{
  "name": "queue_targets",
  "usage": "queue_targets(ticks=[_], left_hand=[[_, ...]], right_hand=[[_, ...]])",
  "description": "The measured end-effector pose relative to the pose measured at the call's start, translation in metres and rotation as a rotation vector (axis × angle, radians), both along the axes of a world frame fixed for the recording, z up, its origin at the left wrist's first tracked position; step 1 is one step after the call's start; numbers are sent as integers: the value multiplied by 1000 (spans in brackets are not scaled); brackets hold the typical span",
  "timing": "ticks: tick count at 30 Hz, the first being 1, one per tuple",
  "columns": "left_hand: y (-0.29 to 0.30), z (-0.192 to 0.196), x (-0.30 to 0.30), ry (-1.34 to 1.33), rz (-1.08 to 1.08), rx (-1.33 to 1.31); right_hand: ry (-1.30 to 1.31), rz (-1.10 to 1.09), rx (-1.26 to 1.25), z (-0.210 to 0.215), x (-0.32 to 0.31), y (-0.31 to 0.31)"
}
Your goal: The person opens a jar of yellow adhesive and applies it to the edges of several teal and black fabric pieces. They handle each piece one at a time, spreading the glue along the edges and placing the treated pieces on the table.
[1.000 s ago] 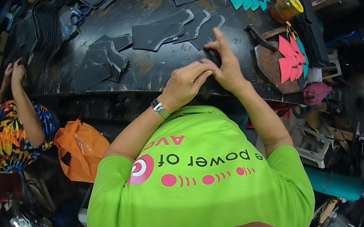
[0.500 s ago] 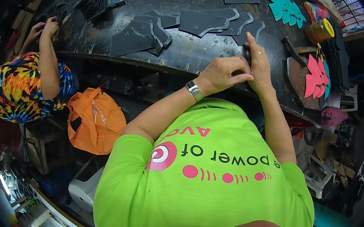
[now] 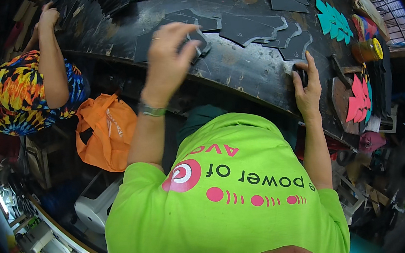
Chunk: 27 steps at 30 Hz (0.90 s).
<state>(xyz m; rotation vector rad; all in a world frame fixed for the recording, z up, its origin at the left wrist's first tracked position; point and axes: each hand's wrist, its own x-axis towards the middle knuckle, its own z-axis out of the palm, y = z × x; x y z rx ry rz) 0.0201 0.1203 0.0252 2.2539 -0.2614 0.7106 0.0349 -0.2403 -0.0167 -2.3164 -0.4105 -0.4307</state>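
The left hand (image 3: 170,55) hovers with fingers spread over black cut pieces (image 3: 186,31) on the tabletop (image 3: 246,71); the right hand (image 3: 306,89) pinches a small black piece (image 3: 300,74).

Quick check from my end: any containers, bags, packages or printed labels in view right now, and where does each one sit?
Jar: far right of the workbench, amber body lying on its side, yellow lid.
Plastic bag: below the bench edge beside the co-worker, orange, crumpled, faint print.
Shirt print: on the green shirt, pink disc and dark lettering.
No screens or signs.
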Motion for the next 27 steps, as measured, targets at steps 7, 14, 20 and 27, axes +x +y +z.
queue_targets(ticks=[7, 14, 20, 27], left_hand=[[93, -24, -14, 295, 417, 306], [98, -34, -5, 326, 333, 102], [101, -45, 6, 395, 170, -606], [83, -22, 8, 340, -112, -1287]], right_hand=[[-28, -26, -118, 0, 2, 4], [-53, -22, -180, 0, 4, 6], [-43, -26, -120, -3, 3, 3], [-130, -88, 179, -1, -4, 2]])
